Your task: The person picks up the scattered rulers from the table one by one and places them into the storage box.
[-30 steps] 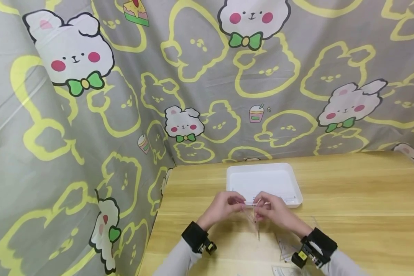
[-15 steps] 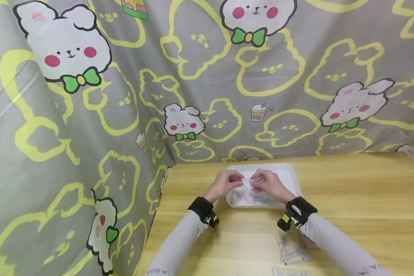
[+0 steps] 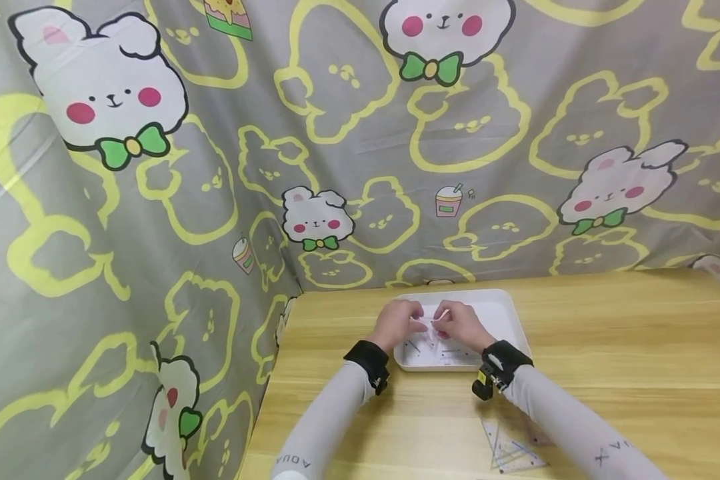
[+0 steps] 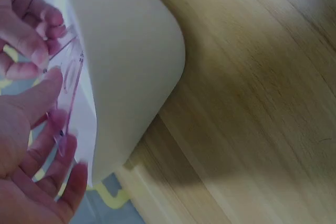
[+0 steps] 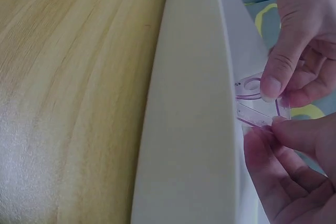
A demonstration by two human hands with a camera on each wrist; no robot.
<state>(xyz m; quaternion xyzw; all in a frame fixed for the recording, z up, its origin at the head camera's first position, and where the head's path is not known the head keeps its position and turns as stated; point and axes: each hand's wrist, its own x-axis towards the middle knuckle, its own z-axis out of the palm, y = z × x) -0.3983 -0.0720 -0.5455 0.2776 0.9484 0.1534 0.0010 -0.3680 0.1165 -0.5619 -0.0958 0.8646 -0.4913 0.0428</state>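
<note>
Over the white tray [image 3: 509, 327], a clear set square [image 4: 69, 90] with a purple tint and printed scale marks is pinched between both hands. My left hand [image 3: 398, 323] holds it from the left, thumb on its face and fingers behind in the left wrist view. From the other side my right hand [image 3: 463, 327] pinches it between thumb and index finger, with the fingertips of both hands close together. Below the hands, more clear measuring pieces [image 3: 450, 355] with dark marks lie on the tray floor. The tray wall hides part of the held piece in the right wrist view.
Several clear set squares [image 3: 513, 455] lie overlapping on the wooden table [image 3: 624, 373], near my right forearm. A grey patterned curtain [image 3: 360, 153] hangs behind the table and along its left side. Each wrist wears a black strap with a small camera.
Both hands have moved forward from the tray's near edge to over its inside, carrying the set square. In the last half second they have shifted only slightly.
</note>
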